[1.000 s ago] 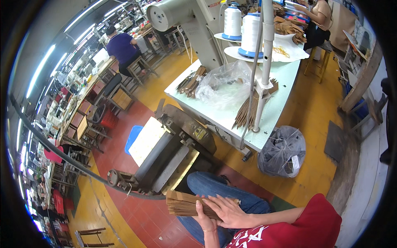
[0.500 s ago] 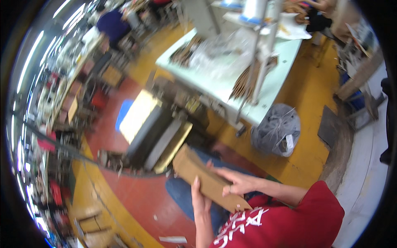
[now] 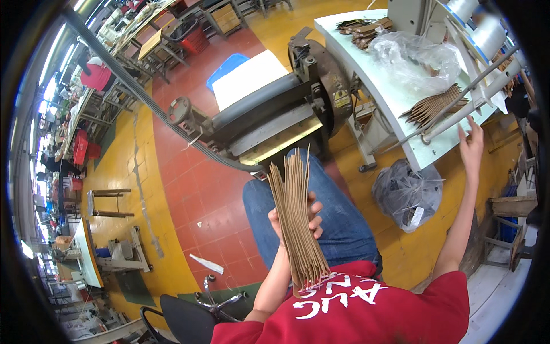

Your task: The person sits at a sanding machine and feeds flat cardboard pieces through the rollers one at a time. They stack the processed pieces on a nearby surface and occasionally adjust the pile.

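My left hand (image 3: pixel 314 217) is wrapped round a thick stack of thin brown strips (image 3: pixel 295 229), held upright on edge above my lap. The strips look like leather or card; I cannot tell which. At the far right, my right hand (image 3: pixel 472 143) stretches out to the edge of the pale green table (image 3: pixel 395 123), its fingers apart and nothing in them. Near its fingertips, a metal rod (image 3: pixel 452 123) crosses the table corner. Just beyond the rod lies a fanned bundle of brown strips (image 3: pixel 438 106).
A roller machine (image 3: pixel 258 120) with a white sheet (image 3: pixel 252 77) stands ahead of my knees. A grey hose (image 3: pixel 134 94) runs down to it. Clear plastic (image 3: pixel 415 60) and more brown pieces (image 3: pixel 366 31) lie on the table. A grey plastic bag (image 3: pixel 408 192) sits on the floor.
My right hand has left the brown stack and reached out right to the table. My left hand keeps the stack, now turned so its edges show. The view has shifted.
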A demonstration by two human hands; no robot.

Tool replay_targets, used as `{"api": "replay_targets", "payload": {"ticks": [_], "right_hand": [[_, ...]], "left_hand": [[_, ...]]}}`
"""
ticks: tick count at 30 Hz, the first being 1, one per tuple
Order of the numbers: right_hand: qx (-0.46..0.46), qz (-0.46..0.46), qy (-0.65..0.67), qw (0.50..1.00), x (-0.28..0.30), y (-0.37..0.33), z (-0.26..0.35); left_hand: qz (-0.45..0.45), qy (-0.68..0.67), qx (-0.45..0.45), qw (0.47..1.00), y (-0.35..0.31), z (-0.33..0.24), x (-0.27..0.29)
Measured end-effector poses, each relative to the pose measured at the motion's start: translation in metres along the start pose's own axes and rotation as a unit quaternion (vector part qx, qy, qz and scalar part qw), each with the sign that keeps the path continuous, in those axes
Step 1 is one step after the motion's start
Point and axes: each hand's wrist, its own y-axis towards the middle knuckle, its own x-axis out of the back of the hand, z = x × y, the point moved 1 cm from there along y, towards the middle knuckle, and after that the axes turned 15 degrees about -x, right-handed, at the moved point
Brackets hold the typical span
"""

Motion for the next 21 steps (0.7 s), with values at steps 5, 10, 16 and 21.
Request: {"api": "replay_targets", "payload": {"ticks": [5,10,16,21], "right_hand": [[-0.028,0.134,-0.069,0.988,-0.022,0.031,-0.002],[-0.021,0.128,-0.075,0.989,-0.019,0.029,0.008],[-0.065,0.054,0.033,0.996,0.007,-0.015,0.036],[-0.133,0.072,0.275,0.950,0.026,-0.092,0.090]], "left_hand": [[-0.050,0.108,-0.027,0.993,-0.018,-0.006,0.003],[-0.073,0.251,-0.015,0.965,-0.036,-0.017,-0.005],[-0.045,0.206,-0.027,0.977,-0.036,-0.026,0.003],[-0.045,0.223,-0.040,0.973,-0.017,-0.016,-0.005]]}}
